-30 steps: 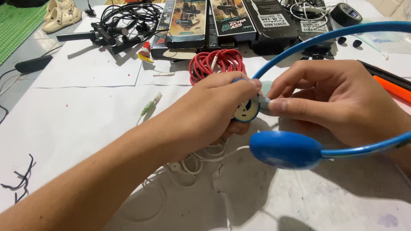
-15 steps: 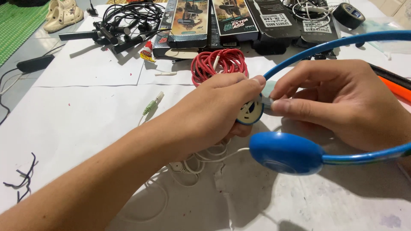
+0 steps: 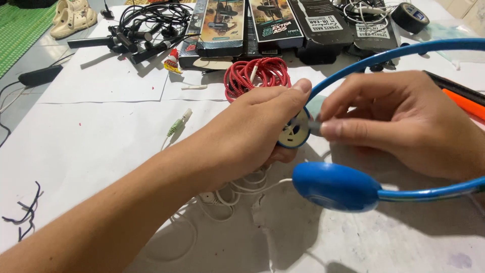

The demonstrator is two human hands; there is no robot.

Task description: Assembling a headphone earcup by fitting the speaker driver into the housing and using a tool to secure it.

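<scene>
A blue headset (image 3: 399,53) lies across the middle of the white work surface. My left hand (image 3: 252,134) grips its opened round earcup (image 3: 294,130), whose pale inside faces up. My right hand (image 3: 404,121) pinches a small grey part (image 3: 314,127) against the rim of that earcup with thumb and forefinger. The other earcup (image 3: 336,186), a closed blue oval, rests just in front of both hands. White cable (image 3: 230,194) from the headset is bunched under my left wrist, and its green and pale plugs (image 3: 178,124) lie to the left.
A coil of red cable (image 3: 255,76) sits behind my left hand. Several dark product boxes (image 3: 275,23) line the back, with black earphones and cables (image 3: 146,25) at back left, a roll of black tape (image 3: 410,16) at back right and an orange tool (image 3: 462,103) at right.
Both hands and the earcup have stayed nearly in place; the grip on the earcup has shifted only slightly.
</scene>
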